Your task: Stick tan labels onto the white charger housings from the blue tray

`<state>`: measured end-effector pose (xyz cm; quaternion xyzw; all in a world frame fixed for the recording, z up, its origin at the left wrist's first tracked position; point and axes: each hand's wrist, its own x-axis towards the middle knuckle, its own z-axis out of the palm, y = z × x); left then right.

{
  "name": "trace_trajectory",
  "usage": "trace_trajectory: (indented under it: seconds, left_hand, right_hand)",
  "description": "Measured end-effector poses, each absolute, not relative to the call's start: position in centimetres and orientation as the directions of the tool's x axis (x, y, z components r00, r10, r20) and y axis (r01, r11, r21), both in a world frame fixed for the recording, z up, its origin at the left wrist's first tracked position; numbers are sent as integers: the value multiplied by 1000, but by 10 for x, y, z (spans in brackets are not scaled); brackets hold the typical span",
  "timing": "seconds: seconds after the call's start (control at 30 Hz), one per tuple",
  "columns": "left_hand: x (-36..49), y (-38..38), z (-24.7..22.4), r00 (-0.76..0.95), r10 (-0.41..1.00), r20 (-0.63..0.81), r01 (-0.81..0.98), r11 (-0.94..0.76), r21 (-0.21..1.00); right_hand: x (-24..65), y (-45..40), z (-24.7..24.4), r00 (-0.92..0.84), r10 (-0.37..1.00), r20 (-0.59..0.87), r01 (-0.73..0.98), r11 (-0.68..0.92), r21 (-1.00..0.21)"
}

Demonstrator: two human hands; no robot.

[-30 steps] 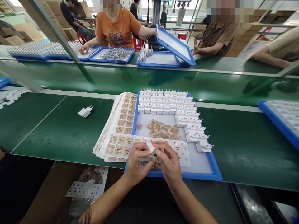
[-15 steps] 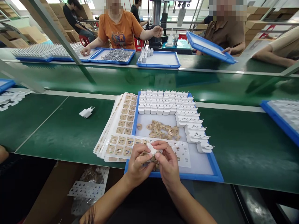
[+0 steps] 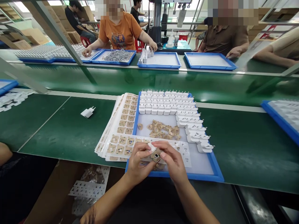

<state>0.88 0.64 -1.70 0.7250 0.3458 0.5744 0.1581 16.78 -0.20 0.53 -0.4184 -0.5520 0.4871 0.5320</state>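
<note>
Between my two hands is a white plug adapter (image 3: 153, 148), its end face covered by a tan sticker (image 3: 156, 155) with cut-outs. My left hand (image 3: 140, 163) grips the adapter from the left. On the other side, my right hand (image 3: 171, 158) has its fingers closed on the adapter's top and right edge. Below them lies a sticker sheet (image 3: 184, 152), partly peeled, across the blue tray (image 3: 216, 168). Rows of white plug adapters (image 3: 157, 109) stand along the tray's back and right side. A heap of peeled tan pieces (image 3: 163, 129) lies in its middle.
A stack of sticker sheets (image 3: 112, 124) lies left of the tray. A single plug adapter (image 3: 88, 112) rests farther left on the green bench (image 3: 56, 130). Another blue tray (image 3: 280, 119) is at right. Co-workers sit across the belt (image 3: 116, 79) behind trays of metal parts and adapters.
The adapter has turned so its stickered face shows, and my right fingers have shifted on it. Across the belt, one co-worker set a blue tray down; another reached to the upright adapters.
</note>
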Motion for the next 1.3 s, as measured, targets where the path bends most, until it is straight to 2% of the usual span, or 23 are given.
trace_trajectory:
  seconds: [0.1,0.17,0.23,0.37,0.43,0.5,0.57,0.63,0.7,0.77,0.87,0.97,1.13,1.3]
  left_hand:
    - [10,7,-15,130,689,713,303,-712,633]
    - [10,6,-14,151,689,709,299,-715,631]
    - [9,6,-15,168,699,695,303,-707,639]
    - [7,5,-18,162,751,640,302,-656,692]
    - [8,5,-20,144,794,591,257,-607,752]
    - [9,5,-21,124,843,524,199,-539,819]
    - [11,4,-21,90,885,458,172,-466,868]
    - [11,2,-17,42,914,404,185,-405,896]
    - [6,1,-10,14,924,383,220,-377,900]
    - [-7,5,-2,13,920,391,312,-376,873]
    - [-43,30,7,-10,920,391,533,-326,781]
    - [-98,74,6,-167,934,317,789,-67,611]
    - [-182,135,-9,-347,883,316,860,165,482]
    - [-225,146,-19,-446,831,333,863,302,405]
  right_hand:
    - [183,3,17,-103,955,278,205,294,-934]
    - [189,7,23,-144,928,345,305,373,-876]
    - [191,10,26,-196,884,425,370,468,-803]
    - [190,6,26,-295,726,621,448,679,-581]
    - [189,0,26,-326,685,652,419,723,-550]
    - [191,-5,26,-296,721,627,357,692,-627]
    - [195,-4,26,-181,796,577,333,602,-726]
    - [203,4,24,-9,855,519,415,476,-776]
    - [213,17,21,107,875,471,582,329,-743]
    - [222,30,16,91,896,435,733,235,-638]
    - [229,41,6,37,913,406,841,191,-505]
    - [229,44,-6,-41,913,406,843,250,-476]
    - [226,42,-22,-139,886,443,802,363,-475]
    - [218,39,-25,-303,869,391,788,459,-411]
